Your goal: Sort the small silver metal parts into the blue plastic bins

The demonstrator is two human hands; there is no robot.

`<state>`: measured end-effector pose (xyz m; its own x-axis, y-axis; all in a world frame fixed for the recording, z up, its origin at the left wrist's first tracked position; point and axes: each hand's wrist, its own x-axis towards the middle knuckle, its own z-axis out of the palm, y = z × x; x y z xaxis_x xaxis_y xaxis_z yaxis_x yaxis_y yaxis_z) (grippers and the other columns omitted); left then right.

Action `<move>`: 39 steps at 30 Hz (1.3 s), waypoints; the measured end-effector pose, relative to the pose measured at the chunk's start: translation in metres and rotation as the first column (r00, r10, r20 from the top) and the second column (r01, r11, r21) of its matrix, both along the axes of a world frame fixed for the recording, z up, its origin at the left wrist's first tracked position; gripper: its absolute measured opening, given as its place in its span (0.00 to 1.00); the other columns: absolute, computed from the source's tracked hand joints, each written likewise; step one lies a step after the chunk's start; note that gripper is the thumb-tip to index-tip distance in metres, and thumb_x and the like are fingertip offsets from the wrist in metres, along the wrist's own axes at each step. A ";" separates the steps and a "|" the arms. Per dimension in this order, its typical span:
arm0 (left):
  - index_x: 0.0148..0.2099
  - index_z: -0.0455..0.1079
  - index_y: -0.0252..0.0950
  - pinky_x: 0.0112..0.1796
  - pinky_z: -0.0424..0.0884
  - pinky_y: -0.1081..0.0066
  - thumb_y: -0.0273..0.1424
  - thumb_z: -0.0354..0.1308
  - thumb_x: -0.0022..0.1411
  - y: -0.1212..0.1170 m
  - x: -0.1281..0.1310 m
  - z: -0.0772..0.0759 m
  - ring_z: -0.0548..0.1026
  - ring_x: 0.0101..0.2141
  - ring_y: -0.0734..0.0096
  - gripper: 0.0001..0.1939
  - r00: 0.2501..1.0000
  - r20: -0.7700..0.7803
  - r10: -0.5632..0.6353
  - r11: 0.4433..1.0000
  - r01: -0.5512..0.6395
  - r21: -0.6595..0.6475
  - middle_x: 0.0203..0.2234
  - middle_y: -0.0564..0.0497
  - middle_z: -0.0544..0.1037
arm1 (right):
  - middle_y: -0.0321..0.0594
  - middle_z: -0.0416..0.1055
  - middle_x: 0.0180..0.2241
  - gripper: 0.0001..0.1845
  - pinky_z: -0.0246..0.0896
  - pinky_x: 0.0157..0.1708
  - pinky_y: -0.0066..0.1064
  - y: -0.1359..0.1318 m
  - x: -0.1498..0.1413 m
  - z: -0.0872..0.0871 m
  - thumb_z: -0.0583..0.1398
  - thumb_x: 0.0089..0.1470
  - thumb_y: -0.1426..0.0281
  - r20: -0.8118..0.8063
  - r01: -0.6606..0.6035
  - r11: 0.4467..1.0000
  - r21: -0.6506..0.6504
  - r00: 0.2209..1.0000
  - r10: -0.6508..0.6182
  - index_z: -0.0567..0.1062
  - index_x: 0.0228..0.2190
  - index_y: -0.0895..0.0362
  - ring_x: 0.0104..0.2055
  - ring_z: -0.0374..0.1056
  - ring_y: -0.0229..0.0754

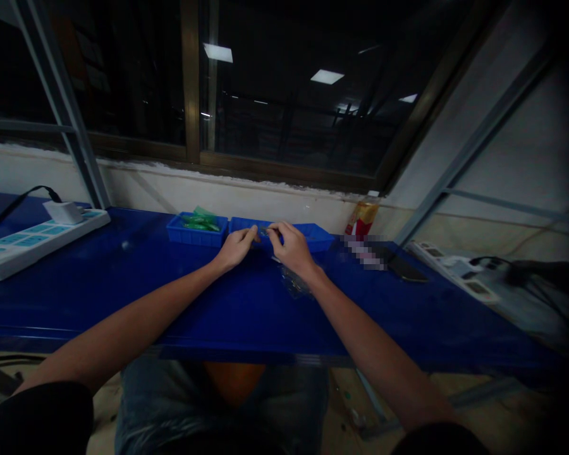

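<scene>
My left hand [239, 246] and my right hand [291, 246] come close together above the blue table, in front of the blue bins. Fingers on both hands are pinched. A tiny dark piece [264, 231] shows at the fingertips of my right hand, too small and dim to name. Whatever my left fingers hold, if anything, is hidden. Below my right wrist lies a clear plastic bag [294, 283] with small, blurry contents. Behind my left hand stands a blue bin [196, 236] holding green plastic pieces [201, 220]. Another blue bin [318, 240] sits behind my right hand, its inside mostly covered.
A white power strip [42, 243] with a plugged-in adapter [62, 212] lies at the left. A bottle with a red and yellow label [361, 220] and a dark phone [408, 268] are at the right, near another power strip [455, 272]. Metal frame posts rise on both sides.
</scene>
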<state>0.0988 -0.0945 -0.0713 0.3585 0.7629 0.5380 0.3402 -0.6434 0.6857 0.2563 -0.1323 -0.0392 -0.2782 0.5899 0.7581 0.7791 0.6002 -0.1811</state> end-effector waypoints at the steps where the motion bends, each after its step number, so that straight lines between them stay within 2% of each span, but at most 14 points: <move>1: 0.31 0.68 0.32 0.39 0.67 0.69 0.41 0.38 0.65 -0.001 0.001 0.000 0.71 0.34 0.68 0.23 0.996 -0.085 -0.021 0.996 0.028 0.082 0.30 0.47 0.73 | 0.41 0.67 0.30 0.11 0.57 0.36 0.31 0.002 0.002 0.003 0.49 0.57 0.67 -0.039 0.026 0.999 0.037 0.999 -0.024 0.69 0.32 0.57 0.34 0.63 0.40; 4: 0.41 0.68 0.33 0.48 0.63 0.64 0.35 0.48 0.61 -0.006 0.007 -0.003 0.68 0.45 0.62 0.13 0.931 -0.364 -0.031 0.942 0.149 0.301 0.43 0.44 0.71 | 0.42 0.67 0.30 0.13 0.56 0.38 0.33 0.014 0.010 0.009 0.49 0.57 0.66 -0.124 0.161 0.980 0.114 0.981 -0.146 0.70 0.35 0.58 0.35 0.63 0.42; 8: 0.55 0.59 0.34 0.42 0.67 0.63 0.33 0.52 0.58 -0.010 0.019 -0.007 0.70 0.42 0.59 0.23 0.809 -0.587 0.029 0.933 0.188 0.306 0.41 0.42 0.72 | 0.45 0.68 0.31 0.13 0.56 0.40 0.37 0.033 0.019 0.004 0.55 0.52 0.66 -0.014 0.298 0.953 0.058 0.955 -0.298 0.71 0.37 0.59 0.37 0.62 0.46; 11: 0.53 0.61 0.35 0.40 0.68 0.65 0.33 0.52 0.59 -0.010 0.022 -0.007 0.72 0.39 0.61 0.19 0.767 -0.638 0.065 0.945 0.158 0.286 0.39 0.43 0.74 | 0.44 0.69 0.30 0.11 0.56 0.39 0.36 0.033 0.021 -0.002 0.56 0.51 0.66 0.060 0.265 0.964 -0.021 0.963 -0.263 0.73 0.34 0.58 0.36 0.63 0.45; 13: 0.48 0.66 0.35 0.40 0.68 0.66 0.31 0.50 0.60 -0.008 0.021 -0.006 0.73 0.40 0.62 0.14 0.777 -0.626 0.071 0.947 0.144 0.286 0.39 0.44 0.75 | 0.41 0.69 0.27 0.09 0.57 0.37 0.34 0.027 0.022 -0.004 0.55 0.52 0.66 0.070 0.198 0.977 -0.084 0.979 -0.193 0.73 0.31 0.57 0.34 0.63 0.42; 17: 0.40 0.70 0.33 0.39 0.67 0.68 0.28 0.46 0.62 0.000 0.013 -0.003 0.73 0.38 0.64 0.12 0.903 -0.425 0.069 0.970 0.040 0.241 0.35 0.44 0.76 | 0.35 0.66 0.23 0.10 0.56 0.30 0.29 0.015 0.024 -0.006 0.55 0.52 0.65 0.078 0.071 0.961 -0.268 0.996 -0.051 0.72 0.35 0.57 0.26 0.61 0.37; 20: 0.42 0.70 0.32 0.37 0.67 0.70 0.26 0.47 0.60 0.008 0.006 0.000 0.74 0.34 0.67 0.12 0.987 -0.158 0.041 0.995 -0.027 0.092 0.33 0.46 0.77 | 0.35 0.65 0.26 0.16 0.57 0.29 0.28 0.010 0.024 -0.008 0.57 0.49 0.68 0.078 -0.020 0.949 -0.315 0.996 0.047 0.68 0.42 0.56 0.26 0.60 0.35; 22: 0.45 0.69 0.30 0.33 0.67 0.73 0.24 0.47 0.60 0.011 0.003 0.002 0.73 0.30 0.71 0.13 1.000 0.026 -0.001 0.996 0.004 -0.084 0.29 0.47 0.76 | 0.36 0.65 0.31 0.20 0.58 0.33 0.29 0.007 0.022 -0.008 0.58 0.47 0.71 0.092 -0.099 0.950 -0.295 0.987 0.131 0.66 0.45 0.55 0.30 0.61 0.35; 25: 0.45 0.67 0.26 0.27 0.65 0.76 0.22 0.47 0.60 0.011 0.003 0.004 0.70 0.23 0.77 0.13 0.969 0.245 -0.031 0.943 0.110 -0.315 0.24 0.49 0.74 | 0.38 0.64 0.35 0.18 0.59 0.38 0.31 0.004 0.015 -0.008 0.58 0.47 0.74 0.110 -0.157 0.958 -0.241 0.976 0.188 0.68 0.43 0.54 0.35 0.62 0.37; 28: 0.46 0.66 0.26 0.25 0.65 0.76 0.23 0.47 0.60 0.007 0.005 0.006 0.67 0.20 0.79 0.13 0.952 0.301 -0.049 0.888 0.180 -0.423 0.22 0.50 0.73 | 0.39 0.64 0.34 0.10 0.58 0.40 0.32 0.003 0.010 -0.008 0.55 0.49 0.74 0.073 -0.159 0.971 -0.179 0.982 0.175 0.71 0.36 0.55 0.37 0.62 0.39; 31: 0.48 0.65 0.25 0.26 0.67 0.72 0.24 0.43 0.62 0.004 0.003 0.006 0.69 0.21 0.75 0.15 0.985 0.158 -0.068 0.941 0.116 -0.317 0.25 0.47 0.74 | 0.40 0.65 0.31 0.07 0.58 0.39 0.31 0.005 0.007 -0.008 0.54 0.52 0.70 -0.043 -0.138 0.977 -0.165 0.990 0.132 0.72 0.30 0.57 0.37 0.63 0.39; 34: 0.53 0.62 0.29 0.38 0.69 0.67 0.20 0.43 0.59 0.000 -0.003 0.007 0.72 0.33 0.69 0.19 0.999 0.033 -0.040 0.996 0.042 -0.081 0.36 0.45 0.73 | 0.37 0.65 0.26 0.11 0.58 0.33 0.30 0.009 0.006 -0.009 0.54 0.51 0.66 -0.197 -0.120 0.952 -0.283 0.978 0.065 0.70 0.23 0.58 0.32 0.62 0.38; 37: 0.55 0.60 0.40 0.48 0.64 0.65 0.18 0.47 0.56 -0.005 -0.009 0.010 0.67 0.47 0.67 0.25 0.989 -0.130 -0.068 0.972 0.095 0.214 0.48 0.47 0.66 | 0.34 0.64 0.21 0.15 0.55 0.25 0.27 0.014 0.006 -0.013 0.53 0.50 0.62 -0.390 -0.264 0.818 -0.512 0.919 0.053 0.67 0.19 0.58 0.25 0.60 0.35; 39: 0.52 0.63 0.40 0.48 0.64 0.66 0.19 0.48 0.56 -0.008 -0.010 0.012 0.66 0.48 0.66 0.22 0.970 -0.237 -0.052 0.923 0.137 0.360 0.48 0.47 0.65 | 0.35 0.65 0.20 0.15 0.52 0.21 0.25 0.017 0.005 -0.017 0.54 0.49 0.60 -0.522 -0.389 0.706 -0.592 0.852 0.033 0.67 0.20 0.58 0.22 0.60 0.34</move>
<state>0.0884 -0.1024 -0.0589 0.5600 0.4801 0.6753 0.3787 -0.8732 0.3067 0.2608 -0.1153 -0.0561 -0.2023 0.9438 0.2615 0.3674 0.3207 -0.8730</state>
